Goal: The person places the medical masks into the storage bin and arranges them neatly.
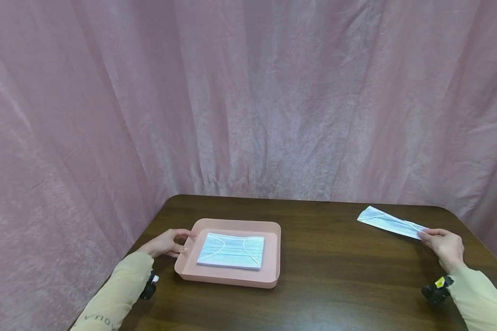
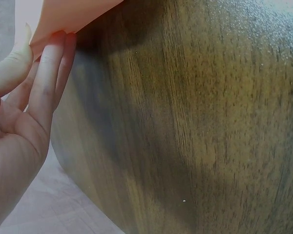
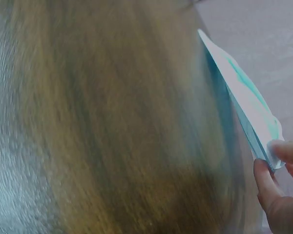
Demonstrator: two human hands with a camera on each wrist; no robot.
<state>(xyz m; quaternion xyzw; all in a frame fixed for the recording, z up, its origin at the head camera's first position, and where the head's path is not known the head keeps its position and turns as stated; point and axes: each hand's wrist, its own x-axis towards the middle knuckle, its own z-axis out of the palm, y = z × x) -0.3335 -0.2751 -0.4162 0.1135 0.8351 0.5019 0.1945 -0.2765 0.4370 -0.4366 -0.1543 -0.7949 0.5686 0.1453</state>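
At the left, a shallow pink tray (image 1: 228, 277) lies on the table with a light blue pleated face mask (image 1: 232, 250) in it, white ear loops on top; its thick edge looks like a stack. My left hand (image 1: 165, 243) holds the tray's left rim, and in the left wrist view the thumb (image 2: 20, 63) is on one side of the wall with fingers on the other. Far to the right, my right hand (image 1: 447, 248) pinches the near end of another light blue face mask (image 1: 391, 223) between thumb and fingers. This mask (image 3: 244, 97) slants above the table.
The dark brown wooden table (image 1: 323, 266) has rounded far corners. Behind it hangs a pink curtain (image 1: 257, 101). Bare wood lies between the tray and my right hand. Black wrist devices (image 1: 149, 287) are strapped below both hands.
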